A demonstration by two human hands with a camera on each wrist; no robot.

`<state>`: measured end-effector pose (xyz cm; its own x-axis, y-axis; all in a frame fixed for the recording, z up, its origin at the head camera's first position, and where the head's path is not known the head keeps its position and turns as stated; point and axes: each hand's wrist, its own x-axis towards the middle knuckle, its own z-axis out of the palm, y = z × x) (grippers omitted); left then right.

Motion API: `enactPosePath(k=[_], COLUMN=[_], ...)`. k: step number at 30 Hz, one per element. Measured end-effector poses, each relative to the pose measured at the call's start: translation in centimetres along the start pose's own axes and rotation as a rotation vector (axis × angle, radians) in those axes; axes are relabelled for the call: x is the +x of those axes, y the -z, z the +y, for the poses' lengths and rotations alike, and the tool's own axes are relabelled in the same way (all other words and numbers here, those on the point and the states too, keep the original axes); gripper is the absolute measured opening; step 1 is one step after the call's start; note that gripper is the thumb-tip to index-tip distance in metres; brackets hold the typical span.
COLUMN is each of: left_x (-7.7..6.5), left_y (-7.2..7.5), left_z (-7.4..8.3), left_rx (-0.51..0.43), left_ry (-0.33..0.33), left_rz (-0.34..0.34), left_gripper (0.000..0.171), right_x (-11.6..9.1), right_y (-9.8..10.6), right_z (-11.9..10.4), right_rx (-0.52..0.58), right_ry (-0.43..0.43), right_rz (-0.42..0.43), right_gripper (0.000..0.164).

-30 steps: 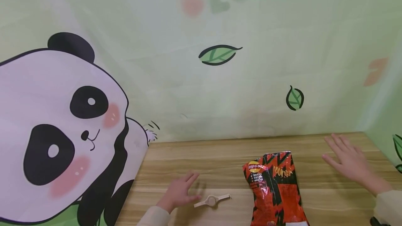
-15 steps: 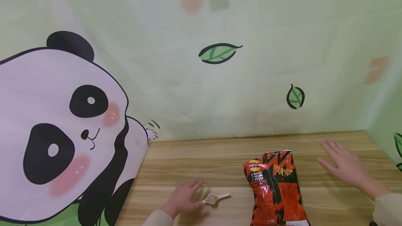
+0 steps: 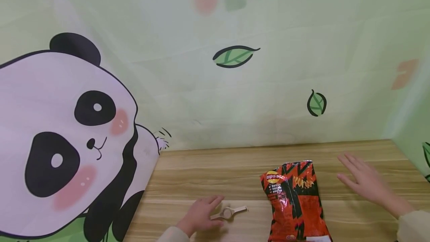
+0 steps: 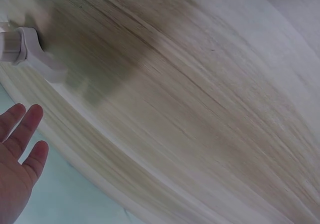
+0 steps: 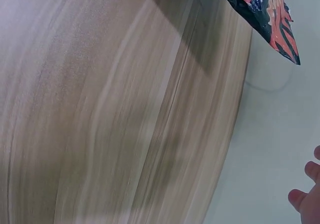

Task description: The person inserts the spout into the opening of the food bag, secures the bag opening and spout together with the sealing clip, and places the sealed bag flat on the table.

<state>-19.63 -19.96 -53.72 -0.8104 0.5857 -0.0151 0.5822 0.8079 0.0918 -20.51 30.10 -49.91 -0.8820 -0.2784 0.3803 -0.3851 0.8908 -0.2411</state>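
Observation:
A small beige plastic piece with a round middle and two thin arms (image 3: 227, 213) lies on the wooden table. What kind of thing it is I cannot tell; in the left wrist view its white body (image 4: 37, 57) shows at upper left. My left hand (image 3: 203, 214) hovers just left of it, fingers extended, holding nothing. To the right of the piece lies a red and black snack bag (image 3: 295, 201), crumpled at its upper left; a corner of the bag (image 5: 265, 14) appears in the right wrist view. My right hand (image 3: 366, 182), fingers straight, is right of the bag, apart from it.
The wood-grain table (image 3: 201, 174) ends at a pale green cloth backdrop (image 3: 188, 104) printed with leaves. A large printed panda (image 3: 67, 122) covers the backdrop at left. Another green cloth (image 3: 410, 130) hangs along the right side.
My left hand has moved right, closer to the beige piece. My right hand has drifted left and slightly down, toward the bag. The bag and piece stay where they were.

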Motion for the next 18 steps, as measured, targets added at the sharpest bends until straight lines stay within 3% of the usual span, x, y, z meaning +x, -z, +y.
enactPosePath(k=[7,18], left_x=[0.2,0.63], left_y=[-0.3,-0.35], left_z=[0.3,0.88], left_rx=[0.027,0.049], left_ry=[-0.028,-0.018], left_rz=[0.022,-0.004], left_gripper=[0.073,0.072], right_x=[-0.25,-0.45], right_y=[-0.22,-0.41], right_z=[-0.28,-0.55], right_rx=[-0.009,0.012], right_ry=[-0.008,-0.009], right_rz=[-0.02,-0.019], right_gripper=[0.063,0.061])
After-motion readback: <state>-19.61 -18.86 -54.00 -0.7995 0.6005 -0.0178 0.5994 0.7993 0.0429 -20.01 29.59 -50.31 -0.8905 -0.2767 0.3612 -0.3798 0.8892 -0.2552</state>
